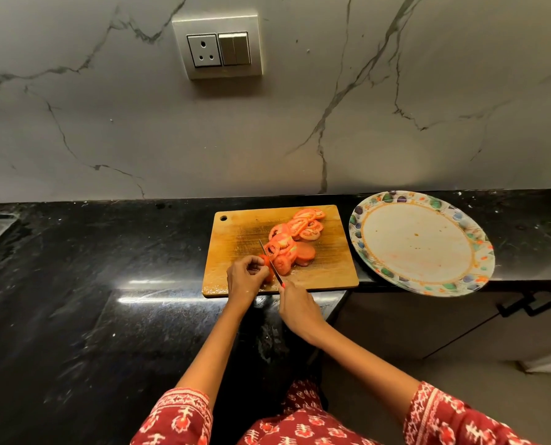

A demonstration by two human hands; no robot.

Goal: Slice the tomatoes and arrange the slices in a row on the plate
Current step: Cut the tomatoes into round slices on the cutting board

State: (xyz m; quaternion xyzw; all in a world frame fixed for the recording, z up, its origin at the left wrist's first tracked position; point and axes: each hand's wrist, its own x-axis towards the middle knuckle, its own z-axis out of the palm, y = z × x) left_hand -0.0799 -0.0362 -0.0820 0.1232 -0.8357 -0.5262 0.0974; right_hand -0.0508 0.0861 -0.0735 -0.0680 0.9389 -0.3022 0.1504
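- Cutting board [328, 264]: wooden, rectangular, lies on the black countertop [107, 300] at centre frame, near the counter's front edge. A hanging hole sits in its upper left corner.
- Tomato slices [295, 234]: a loose overlapping pile runs diagonally across the board, from its upper right down toward the hands. All slices seen are on the board.
- Tomato piece [266, 262]: the uncut remainder sits at the lower left end of the pile, partly hidden by fingers.
- Left hand [245, 276]: fingers curled, fingertips pinching the tomato piece and steadying it on the board.
- Knife [272, 264]: thin blade angled from upper left to lower right, its edge against the tomato piece just beside the left fingertips. A red-orange handle end shows at the grip.
- Right hand [298, 308]: fingers wrapped closed around the knife handle, below the board's front edge in frame.
- Plate [454, 216]: round, with a patterned multicoloured rim, lies on the counter just right of the board; its lower right portion overhangs the counter edge. Only faint reddish smears show on its centre.
- Wall [75, 123]: marble-veined, fills the upper frame; a socket and switch panel [218, 48] is mounted at upper centre.
- Sleeves [184, 415]: red with white print, at the bottom of frame.
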